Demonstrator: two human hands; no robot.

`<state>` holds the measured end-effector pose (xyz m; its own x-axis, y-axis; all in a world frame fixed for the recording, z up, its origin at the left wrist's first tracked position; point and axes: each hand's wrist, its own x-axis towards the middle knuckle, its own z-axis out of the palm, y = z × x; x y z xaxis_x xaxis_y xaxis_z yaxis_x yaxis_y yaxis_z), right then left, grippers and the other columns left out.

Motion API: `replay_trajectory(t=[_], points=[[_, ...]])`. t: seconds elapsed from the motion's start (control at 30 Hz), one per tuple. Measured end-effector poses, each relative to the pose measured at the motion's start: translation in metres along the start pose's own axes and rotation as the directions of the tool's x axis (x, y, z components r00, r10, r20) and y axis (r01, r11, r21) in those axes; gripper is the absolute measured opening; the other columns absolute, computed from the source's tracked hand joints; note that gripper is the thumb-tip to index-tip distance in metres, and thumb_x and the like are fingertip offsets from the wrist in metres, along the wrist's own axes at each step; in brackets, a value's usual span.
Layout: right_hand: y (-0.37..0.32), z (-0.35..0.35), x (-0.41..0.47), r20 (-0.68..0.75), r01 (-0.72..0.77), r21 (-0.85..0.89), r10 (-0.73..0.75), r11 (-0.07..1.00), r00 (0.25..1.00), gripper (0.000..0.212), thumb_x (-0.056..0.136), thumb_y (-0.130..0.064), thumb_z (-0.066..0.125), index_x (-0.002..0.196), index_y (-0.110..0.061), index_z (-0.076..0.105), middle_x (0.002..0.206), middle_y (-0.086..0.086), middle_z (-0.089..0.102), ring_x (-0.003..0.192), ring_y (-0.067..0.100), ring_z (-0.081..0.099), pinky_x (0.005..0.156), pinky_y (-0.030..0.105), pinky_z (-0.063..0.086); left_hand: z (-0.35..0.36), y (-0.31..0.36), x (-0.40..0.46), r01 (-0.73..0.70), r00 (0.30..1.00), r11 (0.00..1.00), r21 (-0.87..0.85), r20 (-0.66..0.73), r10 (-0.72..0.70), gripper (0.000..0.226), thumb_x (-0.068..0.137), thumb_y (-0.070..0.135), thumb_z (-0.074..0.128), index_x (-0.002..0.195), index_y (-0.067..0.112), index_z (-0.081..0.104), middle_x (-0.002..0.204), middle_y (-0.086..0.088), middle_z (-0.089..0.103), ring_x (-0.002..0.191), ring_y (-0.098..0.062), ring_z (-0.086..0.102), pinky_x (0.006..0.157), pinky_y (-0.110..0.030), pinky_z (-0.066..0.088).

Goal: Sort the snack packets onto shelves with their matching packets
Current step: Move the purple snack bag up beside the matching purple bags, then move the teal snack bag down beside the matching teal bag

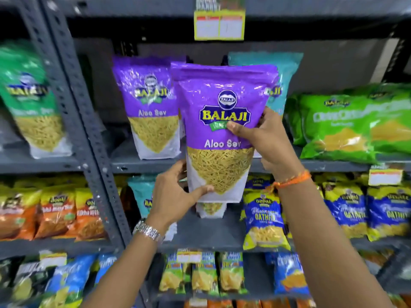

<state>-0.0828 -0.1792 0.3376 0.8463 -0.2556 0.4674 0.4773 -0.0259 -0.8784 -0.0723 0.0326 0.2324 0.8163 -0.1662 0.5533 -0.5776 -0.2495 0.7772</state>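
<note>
Both hands hold one purple Aloo Sev packet (219,130) upright at frame centre, in front of the grey shelf (333,166). Left hand (175,194) grips the packet's lower left corner, thumb across the front near the bottom edge, fingers curled behind. Right hand (264,141) clasps the right edge at mid-height, thumb pressed on the logo, fingers wrapped round the back. Neither hand is loose; both closed on the packet.

A second purple packet (151,107) stands on the shelf just left and behind, same print. A teal packet (275,70) stands behind the held one, mostly hidden. Green packets (355,125) lie at right of the same shelf. Another green packet (31,101) stands at upper left, in the next bay.

Silver watch (148,231) on left wrist, orange thread (291,181) on right wrist. Blue-yellow packets (263,218) sit on the shelf below, lower right; orange packets (55,214) lower left. Yellow price tag (219,24) hangs top centre, blurred.
</note>
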Motion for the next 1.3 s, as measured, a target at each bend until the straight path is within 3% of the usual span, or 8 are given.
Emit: replay_trajectory(t=[0.13, 0.27, 0.33, 0.5, 0.73, 0.93, 1.17, 1.3], points=[[-0.007, 0.013, 0.048, -0.001, 0.048, -0.044, -0.048, 0.998, 0.999, 0.047, 0.071, 0.000, 0.085, 0.114, -0.001, 0.066, 0.108, 0.018, 0.076, 0.090, 0.028, 0.075, 0.080, 0.041, 0.063, -0.005, -0.005, 0.049, 0.006, 1.000, 0.999, 0.042, -0.013, -0.005, 0.062, 0.057, 0.041, 0.093, 0.110, 0.048, 0.061, 0.106, 0.016, 0.077, 0.097, -0.003, 0.075, 0.091, -0.036, 0.062], [0.001, 0.026, 0.082, -0.011, 0.076, -0.107, -0.077, 0.991, 0.997, 0.054, 0.068, -0.005, 0.089, 0.115, 0.000, 0.065, 0.109, 0.016, 0.077, 0.098, 0.032, 0.076, 0.086, 0.048, 0.063, -0.006, -0.018, 0.088, 0.033, 0.999, 0.992, 0.121, -0.020, -0.031, 0.075, 0.053, 0.062, 0.086, 0.118, 0.040, 0.058, 0.109, 0.003, 0.078, 0.101, -0.020, 0.075, 0.089, -0.048, 0.061], [0.005, 0.029, 0.093, -0.029, 0.058, -0.116, -0.062, 0.992, 0.998, 0.058, 0.065, -0.009, 0.091, 0.116, -0.002, 0.064, 0.109, 0.013, 0.077, 0.097, 0.029, 0.076, 0.086, 0.049, 0.063, -0.004, -0.023, 0.101, 0.046, 0.999, 0.982, 0.182, -0.015, -0.044, 0.087, 0.057, 0.062, 0.086, 0.129, 0.026, 0.055, 0.117, -0.003, 0.076, 0.107, -0.026, 0.073, 0.091, -0.049, 0.059], [0.019, 0.033, 0.100, -0.055, 0.059, -0.120, -0.066, 0.991, 0.996, 0.056, 0.071, 0.000, 0.086, 0.121, -0.001, 0.061, 0.109, 0.011, 0.075, 0.091, 0.022, 0.074, 0.080, 0.034, 0.063, 0.004, -0.025, 0.114, 0.082, 0.996, 0.964, 0.251, -0.004, -0.084, 0.074, 0.068, 0.041, 0.091, 0.126, 0.013, 0.054, 0.112, -0.009, 0.073, 0.101, -0.030, 0.069, 0.086, -0.043, 0.056], [0.030, 0.036, 0.110, -0.057, 0.032, -0.235, -0.047, 0.972, 0.997, 0.059, 0.069, -0.014, 0.090, 0.119, -0.008, 0.060, 0.115, 0.009, 0.076, 0.100, 0.023, 0.074, 0.091, 0.048, 0.061, 0.010, -0.048, 0.127, 0.135, 0.990, 0.978, 0.162, 0.007, -0.138, 0.075, 0.065, 0.043, 0.089, 0.126, 0.021, 0.052, 0.127, -0.004, 0.068, 0.118, -0.028, 0.065, 0.102, -0.052, 0.053], [0.017, 0.041, 0.101, -0.080, 0.025, -0.451, -0.068, 0.892, 0.994, 0.070, 0.074, -0.028, 0.088, 0.125, -0.004, 0.046, 0.127, 0.013, 0.067, 0.113, 0.030, 0.066, 0.092, 0.034, 0.054, 0.014, -0.043, 0.124, 0.141, 0.990, 0.985, 0.104, -0.004, -0.141, 0.071, 0.079, 0.013, 0.086, 0.139, 0.012, 0.047, 0.128, -0.006, 0.066, 0.122, -0.030, 0.064, 0.107, -0.050, 0.051], [-0.003, 0.034, 0.090, -0.115, 0.075, -0.706, -0.218, 0.704, 0.969, 0.071, 0.073, -0.038, 0.087, 0.121, -0.002, 0.049, 0.102, 0.014, 0.068, 0.100, 0.036, 0.065, 0.080, 0.040, 0.049, 0.020, -0.045, 0.119, 0.158, 0.983, 0.971, 0.179, -0.121, -0.138, 0.073, 0.074, 0.032, 0.090, 0.134, 0.016, 0.051, 0.121, -0.009, 0.070, 0.108, -0.031, 0.068, 0.093, -0.052, 0.058], [-0.005, 0.011, 0.085, -0.171, 0.054, -0.663, -0.222, 0.747, 0.960, 0.070, 0.072, -0.044, 0.086, 0.122, -0.005, 0.056, 0.106, 0.014, 0.069, 0.103, 0.033, 0.066, 0.091, 0.047, 0.054, 0.021, -0.038, 0.111, 0.133, 0.983, 0.980, 0.148, -0.144, -0.112, 0.075, 0.073, 0.026, 0.091, 0.136, 0.015, 0.050, 0.125, -0.009, 0.068, 0.112, -0.030, 0.068, 0.096, -0.050, 0.058]])
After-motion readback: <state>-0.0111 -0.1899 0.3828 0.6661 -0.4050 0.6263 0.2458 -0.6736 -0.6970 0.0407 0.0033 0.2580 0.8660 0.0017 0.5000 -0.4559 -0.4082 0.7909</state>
